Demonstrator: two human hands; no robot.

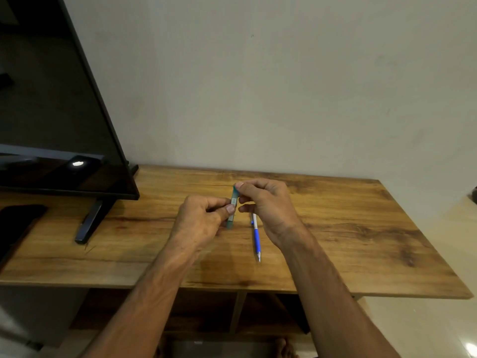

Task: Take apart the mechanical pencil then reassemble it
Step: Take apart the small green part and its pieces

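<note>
Pencil (256,235) beside right fingers (245,208)

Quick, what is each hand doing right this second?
Left hand: closed on the lower part of a small teal case.
Right hand: fingertips pinching the top of the same case.
The blue mechanical pencil lies untouched on the table.

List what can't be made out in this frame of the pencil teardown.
Head view only:
- Mechanical pencil: its upper end is hidden behind the right hand.
- Small green case: label print too small to read; left hand covers part of it.
- TV: cut off by the left and top edges.
- Dark object, far left: cropped, unidentifiable.
</note>
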